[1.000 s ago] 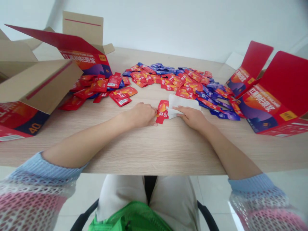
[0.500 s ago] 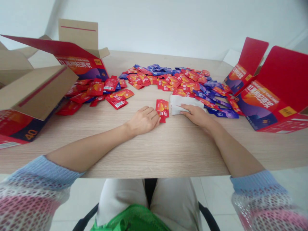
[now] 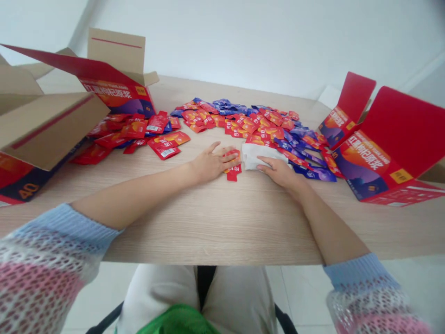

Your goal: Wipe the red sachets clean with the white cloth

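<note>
Near the middle of the table, my left hand has its fingers spread, with the fingertips lying over a red sachet. Just right of that sachet is a white cloth or folded tissue. My right hand rests on the white piece, index finger stretched out and thumb apart. Behind both hands spreads a pile of red and purple sachets, touching the white piece at its far edge.
Another heap of red sachets lies at the left, beside an open red box and an open carton. Two open red boxes stand at the right, a larger one and a smaller one.
My left hand has opened from a loose curl and moved up over the red sachet, covering its upper part. My right hand stays on the white piece. The view has shifted slightly.
</note>
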Available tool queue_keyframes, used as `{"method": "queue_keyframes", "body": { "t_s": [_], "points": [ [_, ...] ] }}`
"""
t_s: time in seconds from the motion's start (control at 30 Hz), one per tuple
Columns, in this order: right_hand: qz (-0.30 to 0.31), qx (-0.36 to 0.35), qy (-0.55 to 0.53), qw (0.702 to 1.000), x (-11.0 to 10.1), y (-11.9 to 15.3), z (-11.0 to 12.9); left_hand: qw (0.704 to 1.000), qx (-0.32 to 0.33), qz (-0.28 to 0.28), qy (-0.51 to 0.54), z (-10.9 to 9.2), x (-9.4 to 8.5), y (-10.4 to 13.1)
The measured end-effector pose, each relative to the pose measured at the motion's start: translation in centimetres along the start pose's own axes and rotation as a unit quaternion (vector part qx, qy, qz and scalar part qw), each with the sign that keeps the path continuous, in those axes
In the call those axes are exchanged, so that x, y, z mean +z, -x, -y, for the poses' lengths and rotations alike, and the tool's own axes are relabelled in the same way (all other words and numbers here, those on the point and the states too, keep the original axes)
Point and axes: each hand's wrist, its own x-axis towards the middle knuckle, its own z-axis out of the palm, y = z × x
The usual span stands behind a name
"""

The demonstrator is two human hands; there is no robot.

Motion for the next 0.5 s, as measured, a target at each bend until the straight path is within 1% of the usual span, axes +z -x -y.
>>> {"method": "queue_keyframes", "body": {
  "t_s": [0.1,0.17,0.23,0.3,0.37,0.4,0.43,0.47,0.5],
  "points": [
    [-0.017,-0.017,0.005,1.000,0.4,0.0,-0.3,0.999,-0.007,-0.038,-0.023,0.0,-0.2,-0.2],
    [-0.034,-0.035,0.015,0.999,0.8,-0.1,-0.4,0.997,-0.038,-0.061,-0.036,0.1,-0.2,0.1],
    [-0.068,-0.035,0.022,0.997,1.1,-0.2,-0.2,0.995,-0.059,-0.073,-0.035,0.4,-0.3,0.6],
    [-0.110,-0.020,0.029,0.993,1.2,-0.4,0.1,0.992,-0.090,-0.089,-0.010,0.6,-0.5,1.1],
    [-0.154,-0.008,0.035,0.987,1.0,-0.4,0.6,0.982,-0.144,-0.115,0.047,0.8,-0.8,1.3],
    [-0.177,-0.007,0.036,0.984,0.8,-0.3,0.9,0.970,-0.184,-0.130,0.089,0.8,-0.9,1.4],
    [-0.203,-0.006,0.034,0.979,0.7,-0.1,1.3,0.952,-0.230,-0.144,0.143,0.7,-1.0,1.4],
    [-0.230,-0.005,0.030,0.973,0.5,0.1,1.7,0.925,-0.280,-0.155,0.207,0.6,-1.1,1.5],
    [-0.255,-0.004,0.023,0.967,0.5,0.4,2.2,0.889,-0.327,-0.160,0.278,0.4,-1.1,1.5]
  ]
}}
